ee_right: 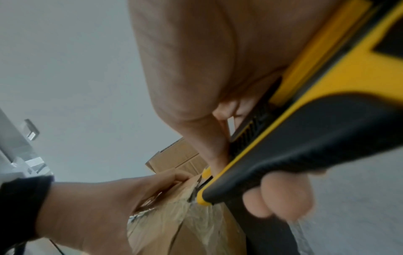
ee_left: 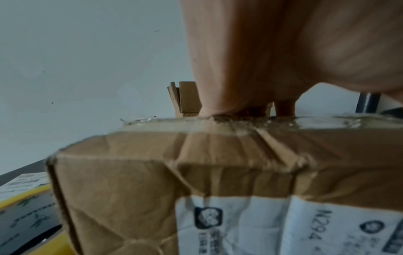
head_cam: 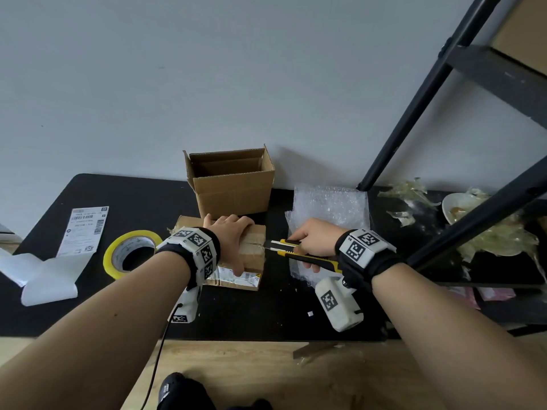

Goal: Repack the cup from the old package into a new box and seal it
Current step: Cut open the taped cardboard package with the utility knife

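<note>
The old package, a worn taped carton with a shipping label, lies on the black table. My left hand lies over its top, fingers curled over the far edge and thumb on the near side. My right hand grips a yellow-and-black utility knife, whose blade tip touches the tape seam at the package's right edge. The left wrist view shows the package up close beneath my left hand. The right wrist view shows the knife against the package. The new box stands open behind. No cup shows.
A sheet of bubble wrap lies under my right hand. A yellow tape roll, a shipping label and white backing paper lie at the left. A black shelf frame, a plate and tape scraps crowd the right.
</note>
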Demonstrator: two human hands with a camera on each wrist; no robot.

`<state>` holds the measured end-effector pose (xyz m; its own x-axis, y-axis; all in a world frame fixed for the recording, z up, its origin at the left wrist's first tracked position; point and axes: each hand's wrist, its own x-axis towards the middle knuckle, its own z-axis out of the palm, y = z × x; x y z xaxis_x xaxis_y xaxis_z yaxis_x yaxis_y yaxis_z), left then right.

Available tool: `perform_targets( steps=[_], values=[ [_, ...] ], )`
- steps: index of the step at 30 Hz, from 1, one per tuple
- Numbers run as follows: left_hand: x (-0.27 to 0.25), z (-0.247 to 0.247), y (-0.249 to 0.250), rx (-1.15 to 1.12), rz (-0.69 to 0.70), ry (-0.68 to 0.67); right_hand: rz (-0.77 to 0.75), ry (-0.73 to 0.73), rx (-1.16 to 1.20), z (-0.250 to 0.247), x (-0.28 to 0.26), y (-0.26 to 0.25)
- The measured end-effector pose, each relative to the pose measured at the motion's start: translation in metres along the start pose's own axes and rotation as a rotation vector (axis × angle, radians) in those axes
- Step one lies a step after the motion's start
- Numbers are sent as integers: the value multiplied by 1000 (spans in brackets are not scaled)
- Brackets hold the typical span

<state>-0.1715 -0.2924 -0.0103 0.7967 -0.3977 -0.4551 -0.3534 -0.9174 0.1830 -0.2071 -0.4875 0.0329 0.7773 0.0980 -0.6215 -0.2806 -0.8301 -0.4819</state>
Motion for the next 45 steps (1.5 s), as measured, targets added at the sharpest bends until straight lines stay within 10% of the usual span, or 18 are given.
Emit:
perform_targets(
  steps=[8, 25, 45],
  values=[
    [-9, -6, 2, 51, 100, 206, 9, 103, 41, 5, 7, 4],
    [-8, -12, 14, -263, -55, -30, 6, 164, 72, 19, 2, 12],
    [4, -13, 9, -547, -91, 43, 41, 75, 107, 11, -5, 11]
  ],
)
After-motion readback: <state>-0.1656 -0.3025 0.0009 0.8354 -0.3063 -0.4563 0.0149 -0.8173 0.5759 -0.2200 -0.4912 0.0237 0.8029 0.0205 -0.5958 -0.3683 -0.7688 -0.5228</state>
